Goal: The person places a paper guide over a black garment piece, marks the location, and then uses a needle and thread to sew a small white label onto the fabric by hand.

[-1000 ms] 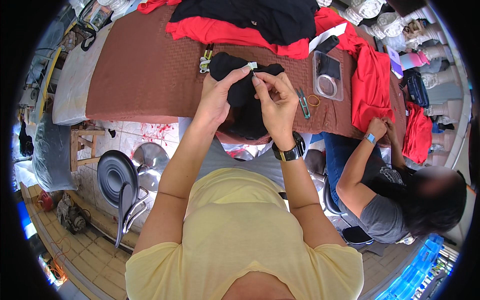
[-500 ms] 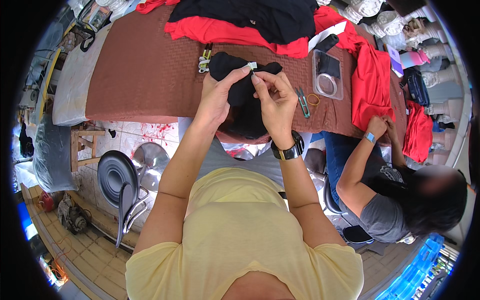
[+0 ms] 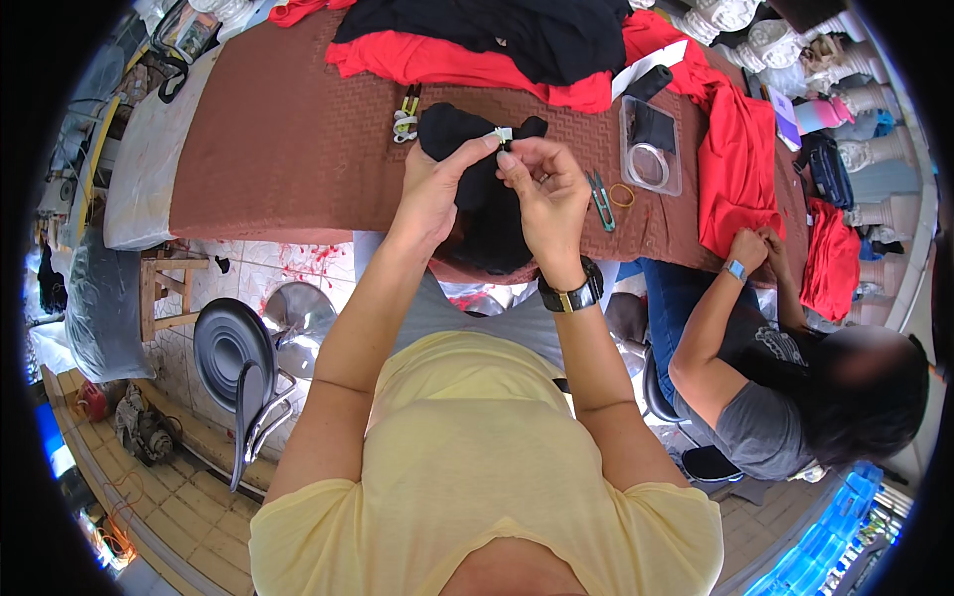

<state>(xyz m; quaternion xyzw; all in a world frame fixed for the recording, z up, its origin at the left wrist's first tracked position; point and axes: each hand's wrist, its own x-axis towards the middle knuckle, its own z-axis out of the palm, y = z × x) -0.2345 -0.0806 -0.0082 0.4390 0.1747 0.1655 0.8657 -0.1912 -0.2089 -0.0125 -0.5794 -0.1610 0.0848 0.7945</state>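
Observation:
A black garment (image 3: pixel 489 223) hangs from the brown-covered table edge toward my lap. My left hand (image 3: pixel 431 196) is closed on it, the thumb pressed beside a small white label (image 3: pixel 504 133) at the cloth's upper part. Just below that label, the thumb and fingers of my right hand (image 3: pixel 550 199) are pinched together. Whatever lies between those fingertips is too small to make out. Green-handled thread snips (image 3: pixel 601 202) and a yellow ring (image 3: pixel 622 196) lie right of my right hand. Yellow-and-black tools with white wrapping (image 3: pixel 405 114) lie beyond my left hand.
Red and black garments (image 3: pixel 477 70) are heaped at the table's far side. A clear plastic box (image 3: pixel 679 179) holds a white ring and something black. At the right, a seated co-worker's hands (image 3: pixel 752 246) hold red cloth (image 3: pixel 735 189). A black chair (image 3: pixel 234 353) stands at the left.
My right hand's fingertips have shifted slightly, staying close below the white label. The label and cloth top have moved a little. My left hand keeps its hold.

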